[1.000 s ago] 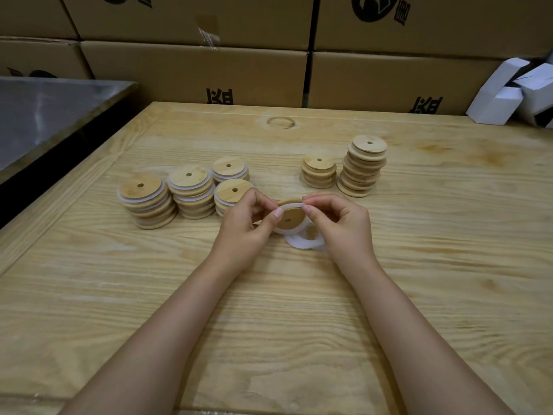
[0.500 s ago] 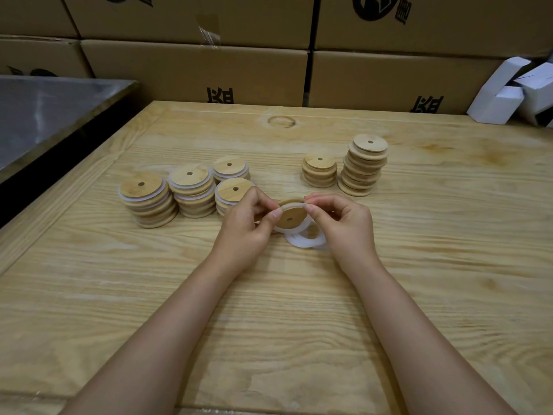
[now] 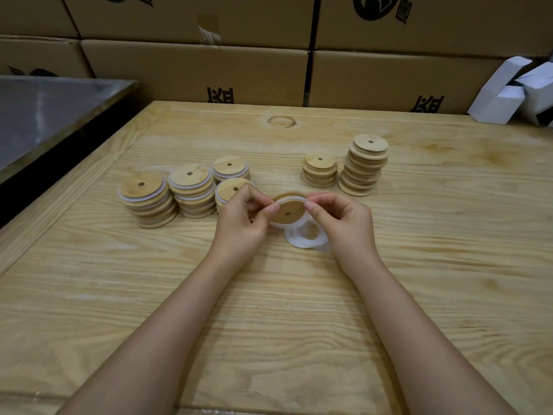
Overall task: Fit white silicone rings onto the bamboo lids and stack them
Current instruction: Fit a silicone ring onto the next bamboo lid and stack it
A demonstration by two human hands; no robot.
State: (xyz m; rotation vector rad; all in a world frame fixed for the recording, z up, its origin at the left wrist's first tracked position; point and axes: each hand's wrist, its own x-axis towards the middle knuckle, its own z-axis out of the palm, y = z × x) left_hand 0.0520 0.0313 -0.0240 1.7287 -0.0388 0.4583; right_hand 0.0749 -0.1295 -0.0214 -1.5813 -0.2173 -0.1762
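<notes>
Over a pale wooden table [image 3: 269, 310], two bare forearms are seen reaching forward, and a bamboo lid [image 3: 288, 209] is held up between the hands just above the board. It is pinched at its left edge by the thumb and forefinger of the left hand [image 3: 239, 223] and at its right edge by those of the right hand [image 3: 347, 226]. The disc is tilted so that its face, with a small centre hole, is turned toward the wearer. A white silicone ring [image 3: 304, 220] is seen round its rim; it appears seated along the top and slack at the lower right, so the fitting is judged not yet finished. Directly beneath, near the right hand, a few loose rings [image 3: 299, 242] are left overlapping on the wood. Beyond and to the left, four ringed stacks [image 3: 193, 187] are grouped, the nearest just behind the left hand's fingers; stacking is therefore judged a short carry leftward and away, with the left hand the nearer. Farther off to the right, well apart from them, two bare stacks [image 3: 366, 166] of lids without rings are set side by side. The scene is closed at the back by cardboard boxes [image 3: 194, 73], white cartons [image 3: 502, 97] and a metal surface [image 3: 45, 109].
</notes>
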